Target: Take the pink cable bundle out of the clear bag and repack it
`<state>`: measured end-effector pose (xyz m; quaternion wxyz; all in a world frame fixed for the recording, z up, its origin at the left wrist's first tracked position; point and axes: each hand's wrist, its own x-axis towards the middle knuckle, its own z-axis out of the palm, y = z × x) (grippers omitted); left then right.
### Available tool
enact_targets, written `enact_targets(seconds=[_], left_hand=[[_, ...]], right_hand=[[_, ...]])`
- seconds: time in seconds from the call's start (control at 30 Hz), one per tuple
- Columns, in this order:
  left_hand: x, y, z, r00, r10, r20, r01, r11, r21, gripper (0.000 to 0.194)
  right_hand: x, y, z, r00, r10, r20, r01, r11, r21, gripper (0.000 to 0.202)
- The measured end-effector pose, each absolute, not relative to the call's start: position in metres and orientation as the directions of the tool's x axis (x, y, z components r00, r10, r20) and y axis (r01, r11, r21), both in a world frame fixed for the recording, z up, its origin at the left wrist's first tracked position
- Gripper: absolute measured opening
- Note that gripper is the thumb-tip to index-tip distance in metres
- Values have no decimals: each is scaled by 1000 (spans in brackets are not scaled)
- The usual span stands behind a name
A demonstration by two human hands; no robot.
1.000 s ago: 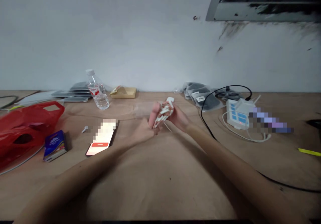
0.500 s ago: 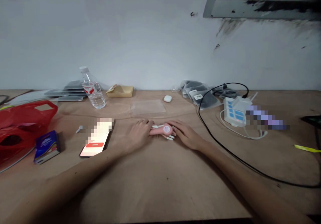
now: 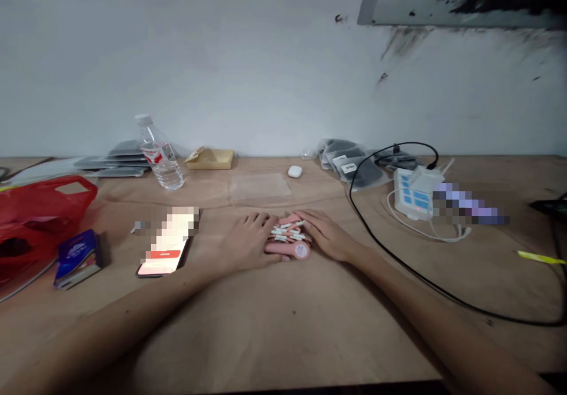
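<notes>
Pink round-ended handle (image 3: 283, 249) w/ a whitish sticker (image 3: 302, 250) is now on the near side of the white-tipped sticks (image 3: 287, 233) vs ½ sec ago; whole pile's on the table (image 3: 283, 336) btwn both hands; L hand (image 3: 248, 243) cups the left side, thumb along the handle; R hand (image 3: 328, 237) curves round the right; can't tell if either's pinching anything; white case (image 3: 295, 172) sits behind.

You work in dim, cool light: your phone screen (image 3: 167, 254) glares beside pixelated blocks, soft shadow edges your right hand (image 3: 326, 237) on the surface (image 3: 283, 336), and wide-angle distortion stretches the lower corners.
</notes>
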<state>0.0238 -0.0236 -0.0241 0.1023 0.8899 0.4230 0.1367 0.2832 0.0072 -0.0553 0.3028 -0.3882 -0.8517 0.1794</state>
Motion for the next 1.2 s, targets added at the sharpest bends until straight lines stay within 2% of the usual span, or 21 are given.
enact_targets(seconds=[0.1,0.27,0.37,0.5,0.7,0.93,1.2], left_hand=[[23,-27,-22,630,757,174,684,-647,336,83],[27,-31,-22,602,776,189,705,-627,330,68],[30,-31,-26,549,809,209,755,-588,291,79],[30,-27,-27,530,818,224,768,-575,281,90],[18,-19,-16,643,743,184,713,-669,212,63],[19,-15,-32,610,762,217,729,-647,223,66],[26,-19,-36,510,815,276,821,-556,126,57]], right_hand=[[283,7,-56,-523,775,354,555,625,-549,48],[287,4,-51,-535,759,371,551,647,-528,50],[288,0,-44,-579,704,412,512,707,-488,48],[285,-1,-43,-631,672,388,489,732,-475,49],[283,7,-54,-606,721,336,541,683,-490,57],[285,2,-53,-626,692,359,506,711,-488,63],[277,9,-61,-558,761,330,582,643,-497,64]])
